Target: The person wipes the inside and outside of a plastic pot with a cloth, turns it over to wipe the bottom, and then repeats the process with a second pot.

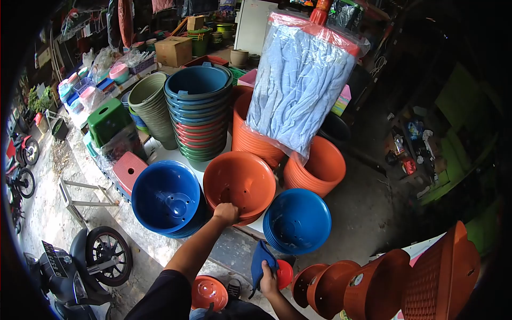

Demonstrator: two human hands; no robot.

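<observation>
My left hand (pixel 226 213) is closed at the near rim of the orange plastic pot (pixel 240 176), the top of a stack with drain holes in its base. Lower down, my right hand (pixel 269 278) grips a dark blue cloth (pixel 261 262). Just beside that hand is a small red round plastic piece (pixel 285 274). Stacked blue pots flank the orange one: a dark blue pot (pixel 165 194) on the left and a lighter blue pot (pixel 297 220) on the right. Close to my legs sits another orange pot (pixel 209 293).
A mop head in clear plastic (pixel 298 80) hangs above the far orange pots (pixel 316 165). Behind stand tall stacks of blue buckets (pixel 197 82) and green pots (pixel 152 96). Brown planters (pixel 368 282) line the lower right. A motorcycle (pixel 80 266) is parked at left.
</observation>
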